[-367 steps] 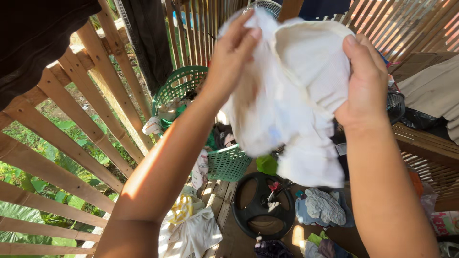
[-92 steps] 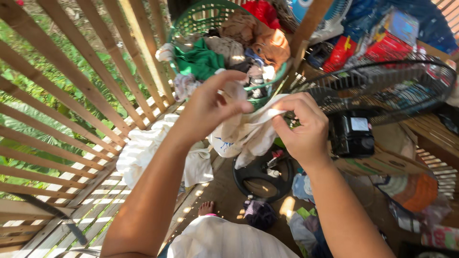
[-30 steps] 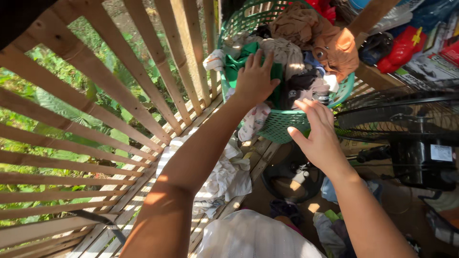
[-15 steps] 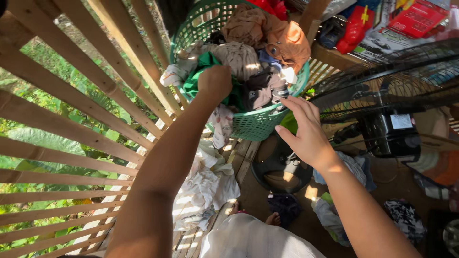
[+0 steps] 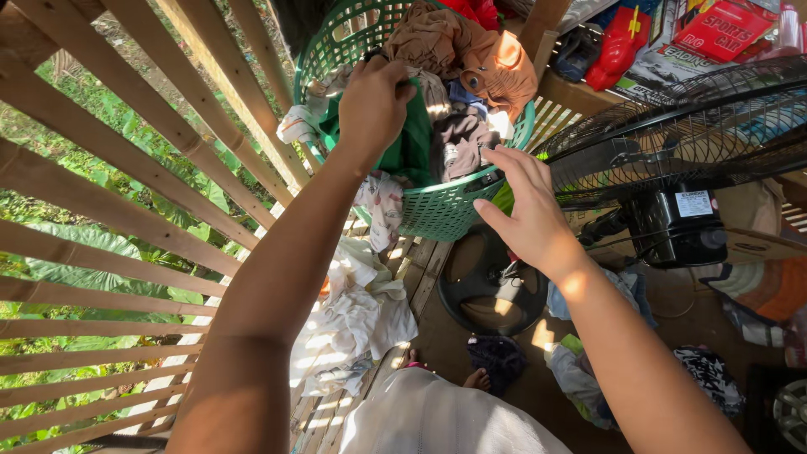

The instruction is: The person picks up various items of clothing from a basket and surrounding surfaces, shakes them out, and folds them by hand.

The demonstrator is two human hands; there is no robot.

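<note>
I am reaching my left hand into the green laundry basket at upper centre of the frame, fingers curling closed on a green garment heaped among the clothes. The cloth looks soft, light and limp, best gathered by a bunched fold. My right hand is hovering spread and empty beside the basket rim, just right of the garment.

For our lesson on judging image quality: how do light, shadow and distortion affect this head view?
Head view: hard sunlight glares on the white clothes and the right hand; the left hand over the green basket sits in shade; wide-angle distortion bends the wooden slats.
</note>
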